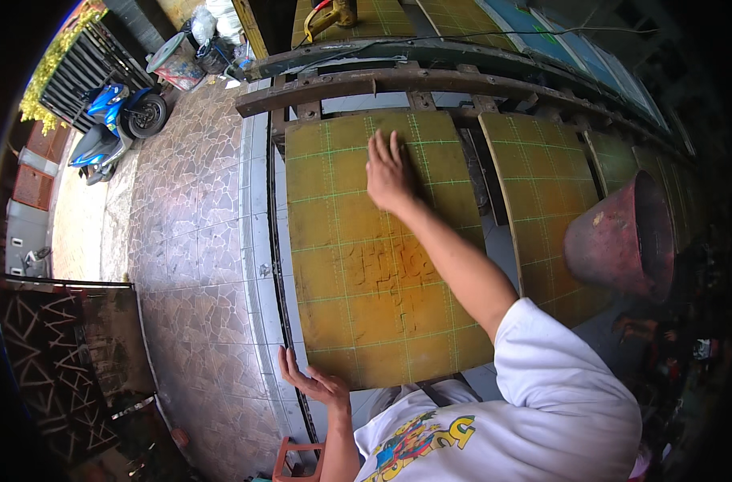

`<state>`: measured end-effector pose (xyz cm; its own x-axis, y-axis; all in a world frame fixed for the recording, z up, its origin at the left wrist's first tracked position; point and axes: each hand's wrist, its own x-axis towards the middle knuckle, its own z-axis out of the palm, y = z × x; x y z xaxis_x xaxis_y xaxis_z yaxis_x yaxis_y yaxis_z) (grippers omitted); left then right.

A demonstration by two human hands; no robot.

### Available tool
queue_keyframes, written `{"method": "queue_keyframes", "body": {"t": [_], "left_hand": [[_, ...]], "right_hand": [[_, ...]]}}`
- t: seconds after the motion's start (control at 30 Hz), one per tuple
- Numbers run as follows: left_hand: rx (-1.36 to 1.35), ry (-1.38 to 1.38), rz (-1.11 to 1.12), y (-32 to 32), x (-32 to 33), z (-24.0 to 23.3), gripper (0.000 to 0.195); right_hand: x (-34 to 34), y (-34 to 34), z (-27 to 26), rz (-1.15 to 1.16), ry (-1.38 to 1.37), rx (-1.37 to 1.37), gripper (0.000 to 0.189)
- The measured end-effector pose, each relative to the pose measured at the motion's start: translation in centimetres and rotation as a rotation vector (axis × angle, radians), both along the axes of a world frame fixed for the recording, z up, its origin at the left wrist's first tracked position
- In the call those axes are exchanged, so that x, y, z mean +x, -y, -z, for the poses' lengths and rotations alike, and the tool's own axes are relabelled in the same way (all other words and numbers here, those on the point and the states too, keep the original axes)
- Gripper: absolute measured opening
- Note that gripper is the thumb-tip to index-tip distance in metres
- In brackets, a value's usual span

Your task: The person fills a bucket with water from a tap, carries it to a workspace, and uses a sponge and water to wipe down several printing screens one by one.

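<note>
A yellow-brown board (366, 217) marked with a grid of green lines lies before me, with carved or pressed marks near its middle. My right hand (391, 172) rests flat on the board's far part, fingers spread and holding nothing. At the near left corner is my left hand (317, 379), palm turned towards the board's edge, its fingers apart; whether it presses on the edge is hard to tell. A similar gridded board (543, 199) lies to the right, separated by a gap.
A worn reddish bucket (600, 241) lies tilted over the right board. Dark metal rails (366, 84) cross beyond the boards. A yellow tool (332, 21) stands on a far board. Low at left is a red plastic stool (296, 458); a blue scooter (110, 120) stands farther off.
</note>
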<state>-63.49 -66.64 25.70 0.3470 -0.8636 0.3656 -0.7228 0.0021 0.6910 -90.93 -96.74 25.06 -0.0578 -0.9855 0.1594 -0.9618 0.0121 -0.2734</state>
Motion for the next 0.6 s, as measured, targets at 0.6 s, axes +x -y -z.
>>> {"method": "queue_keyframes", "body": {"t": [0.6], "left_hand": [[-0.011,-0.045,-0.058,0.2,-0.2,-0.2,0.057]], "right_hand": [[8.8,0.2,1.0,-0.339,0.069,-0.077,0.057]]}}
